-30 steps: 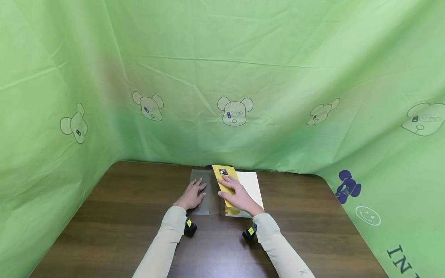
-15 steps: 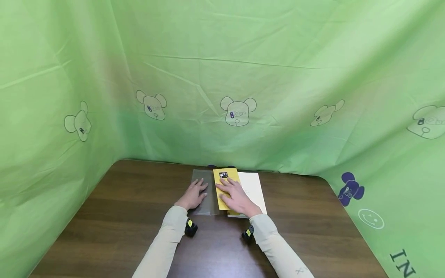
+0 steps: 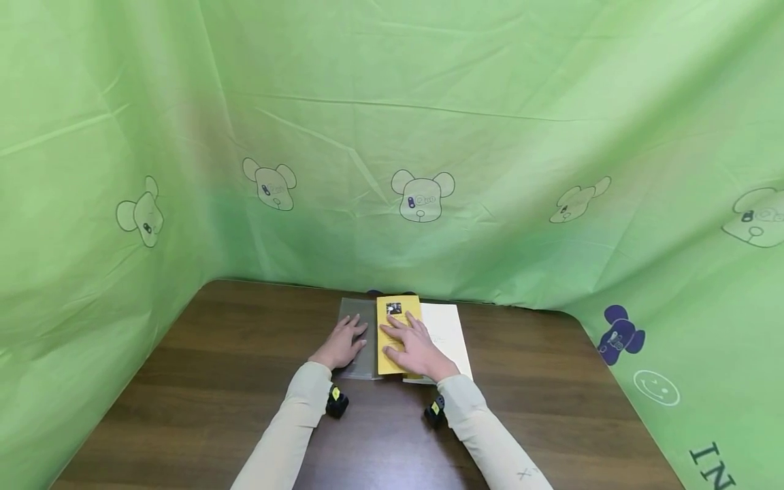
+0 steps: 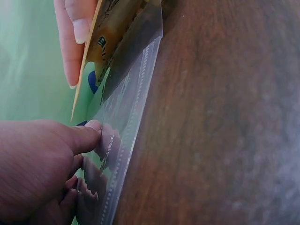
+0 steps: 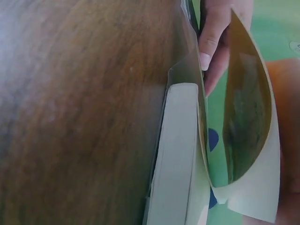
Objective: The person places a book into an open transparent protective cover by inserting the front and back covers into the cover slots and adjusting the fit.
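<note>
A thick book lies at the far side of the table, its white page (image 3: pixel 444 323) facing up at the right. A yellow cover flap (image 3: pixel 390 364) with a small photo is folded out over it toward the left. My right hand (image 3: pixel 421 348) rests on this flap with fingers spread. Left of it, my left hand (image 3: pixel 338 346) lies with extended fingers on a clear plastic book cover (image 4: pixel 124 140). In the right wrist view the flap (image 5: pixel 269 154) bows upward, apart from the page block (image 5: pixel 176 145). The thumb side of my left hand (image 4: pixel 37 164) shows in the left wrist view.
A brown wooden table (image 3: pixel 245 388) spreads around the book on both sides and in front. Behind it hangs a green cloth (image 3: pixel 331 238) printed with bear heads, close to the table's back edge.
The yellow flap has swung from a slant to nearly straight and lies further left over the plastic, my right hand moving with it. My left hand keeps its place on the plastic.
</note>
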### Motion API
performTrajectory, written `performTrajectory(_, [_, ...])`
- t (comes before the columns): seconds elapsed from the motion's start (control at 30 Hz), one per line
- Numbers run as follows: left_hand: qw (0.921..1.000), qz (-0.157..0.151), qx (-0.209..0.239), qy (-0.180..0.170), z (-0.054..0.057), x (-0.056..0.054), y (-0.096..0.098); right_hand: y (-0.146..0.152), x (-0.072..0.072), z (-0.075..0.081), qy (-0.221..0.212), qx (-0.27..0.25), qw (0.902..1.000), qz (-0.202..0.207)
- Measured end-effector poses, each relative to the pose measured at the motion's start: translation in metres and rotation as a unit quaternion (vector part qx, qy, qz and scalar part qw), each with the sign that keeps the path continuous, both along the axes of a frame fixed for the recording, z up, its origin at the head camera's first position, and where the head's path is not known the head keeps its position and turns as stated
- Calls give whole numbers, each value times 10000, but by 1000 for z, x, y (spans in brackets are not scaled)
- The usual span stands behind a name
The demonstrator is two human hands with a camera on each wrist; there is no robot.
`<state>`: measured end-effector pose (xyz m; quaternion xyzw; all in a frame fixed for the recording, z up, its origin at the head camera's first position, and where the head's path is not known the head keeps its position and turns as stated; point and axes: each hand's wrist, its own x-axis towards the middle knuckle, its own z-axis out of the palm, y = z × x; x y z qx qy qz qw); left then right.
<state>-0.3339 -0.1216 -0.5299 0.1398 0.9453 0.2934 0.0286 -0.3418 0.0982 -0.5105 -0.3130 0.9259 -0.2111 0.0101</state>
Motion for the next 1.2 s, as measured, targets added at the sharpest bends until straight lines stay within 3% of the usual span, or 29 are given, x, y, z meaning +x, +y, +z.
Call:
performTrajectory(0.47, [9994,33,-334,3,2,4,4,-3,2,2,156,435,9988,-128])
performTrajectory(1.2, [9996,1,-295,53,1,5,3,-13,-1,4,-8,977,9951,-173])
